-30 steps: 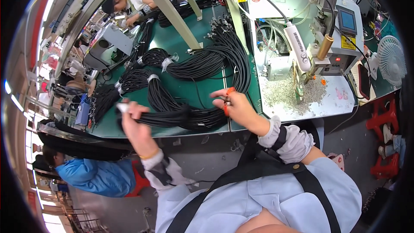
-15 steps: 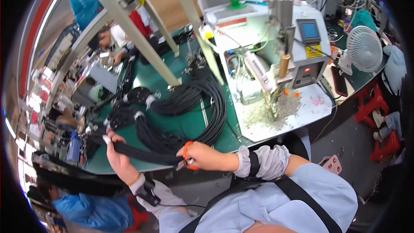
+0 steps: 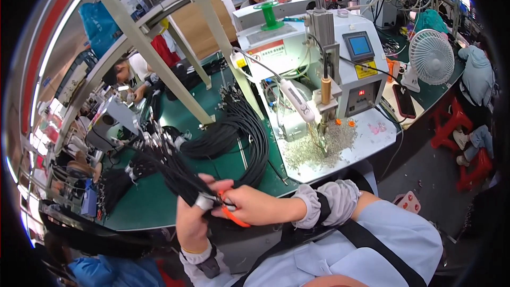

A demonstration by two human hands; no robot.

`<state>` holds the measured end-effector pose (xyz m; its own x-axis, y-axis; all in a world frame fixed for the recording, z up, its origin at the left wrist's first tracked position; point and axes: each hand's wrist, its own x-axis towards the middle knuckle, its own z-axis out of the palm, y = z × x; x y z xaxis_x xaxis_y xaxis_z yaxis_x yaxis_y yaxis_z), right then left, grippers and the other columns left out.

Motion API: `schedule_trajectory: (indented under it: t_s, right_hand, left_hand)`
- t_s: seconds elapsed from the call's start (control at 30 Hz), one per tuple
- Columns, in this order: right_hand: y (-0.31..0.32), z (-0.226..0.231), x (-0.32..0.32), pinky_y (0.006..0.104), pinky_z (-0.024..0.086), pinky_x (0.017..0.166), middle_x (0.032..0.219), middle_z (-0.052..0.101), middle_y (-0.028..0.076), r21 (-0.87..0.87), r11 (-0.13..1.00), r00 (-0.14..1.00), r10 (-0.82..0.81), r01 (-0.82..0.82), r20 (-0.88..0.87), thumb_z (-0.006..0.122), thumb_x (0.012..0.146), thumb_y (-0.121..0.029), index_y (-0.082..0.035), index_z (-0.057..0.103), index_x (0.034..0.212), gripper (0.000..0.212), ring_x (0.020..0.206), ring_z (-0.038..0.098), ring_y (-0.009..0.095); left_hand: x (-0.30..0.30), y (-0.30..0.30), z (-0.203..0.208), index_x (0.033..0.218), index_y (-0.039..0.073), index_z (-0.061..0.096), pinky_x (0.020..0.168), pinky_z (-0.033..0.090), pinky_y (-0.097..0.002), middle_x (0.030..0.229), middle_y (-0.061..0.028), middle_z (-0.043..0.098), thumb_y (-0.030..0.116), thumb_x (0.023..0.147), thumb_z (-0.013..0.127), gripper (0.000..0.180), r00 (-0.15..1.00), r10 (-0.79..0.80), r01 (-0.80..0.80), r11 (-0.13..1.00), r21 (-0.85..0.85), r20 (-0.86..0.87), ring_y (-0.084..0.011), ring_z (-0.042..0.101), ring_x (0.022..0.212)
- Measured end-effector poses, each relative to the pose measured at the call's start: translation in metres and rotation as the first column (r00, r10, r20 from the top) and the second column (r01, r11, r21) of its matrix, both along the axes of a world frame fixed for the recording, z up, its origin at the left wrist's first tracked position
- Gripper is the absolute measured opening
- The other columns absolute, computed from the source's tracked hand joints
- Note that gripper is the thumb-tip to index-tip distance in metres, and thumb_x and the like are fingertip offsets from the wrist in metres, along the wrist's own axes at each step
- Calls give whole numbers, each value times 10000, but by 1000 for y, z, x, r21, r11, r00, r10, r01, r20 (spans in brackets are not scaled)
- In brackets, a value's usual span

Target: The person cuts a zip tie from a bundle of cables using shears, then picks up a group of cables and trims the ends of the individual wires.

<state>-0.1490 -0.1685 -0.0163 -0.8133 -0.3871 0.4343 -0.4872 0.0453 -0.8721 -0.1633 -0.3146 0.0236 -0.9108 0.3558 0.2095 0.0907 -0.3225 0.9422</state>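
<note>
My left hand (image 3: pixel 192 226) is closed round a bundle of black cables (image 3: pixel 178 178), just above the front edge of the bench. The bundle rises away to the upper left, its far ends tipped with silvery pieces. A white wrap sits on a finger of this hand. My right hand (image 3: pixel 254 204) grips orange-handled scissors (image 3: pixel 234 217) and meets the left hand at the near part of the bundle. The blades are mostly hidden by the fingers. Beyond both hands, more black cables (image 3: pixel 255 143) lie curved on the green bench top (image 3: pixel 149 219).
A white machine (image 3: pixel 297 172) with a small screen stands to the right, scraps strewn on its plate. Metal shelf posts (image 3: pixel 159 48) rise behind the cables. Farther right are a phone (image 3: pixel 404 101), a white fan (image 3: pixel 431 57) and red stools (image 3: pixel 473 172). Another person works at the far left.
My left hand has moved right, up to the right hand, bringing the cable bundle with it. The bundle now points up and away instead of lying across. The scissors have tilted.
</note>
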Motion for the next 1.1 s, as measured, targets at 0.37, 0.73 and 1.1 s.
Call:
schedule_trajectory:
  t_s: [0.37,0.73,1.1]
  right_hand:
    - [19,-13,24,301,344,444,547,470,128,-107,964,966,-250,242,-68,608,814,-177,12,491,712,245,455,431,191]
    - [42,-27,33,237,427,550,624,576,48,-257,947,947,-111,193,301,517,875,-166,14,539,764,213,583,573,122]
    - [39,-32,33,231,442,598,699,604,76,-186,983,959,52,0,278,498,890,-192,25,568,754,265,633,585,114]
  left_hand:
    - [3,31,-2,1160,-54,395,840,451,-354,1029,-213,579,96,824,534,393,997,-65,68,996,-54,45,-267,577,945]
    - [27,-5,-21,1090,-70,454,812,455,-337,1008,-220,580,66,815,517,314,957,282,-291,935,-202,-75,-271,605,881]
    - [39,23,-52,1158,-92,446,829,452,-355,1068,-244,552,221,885,391,419,992,127,-127,992,1,19,-283,575,953]
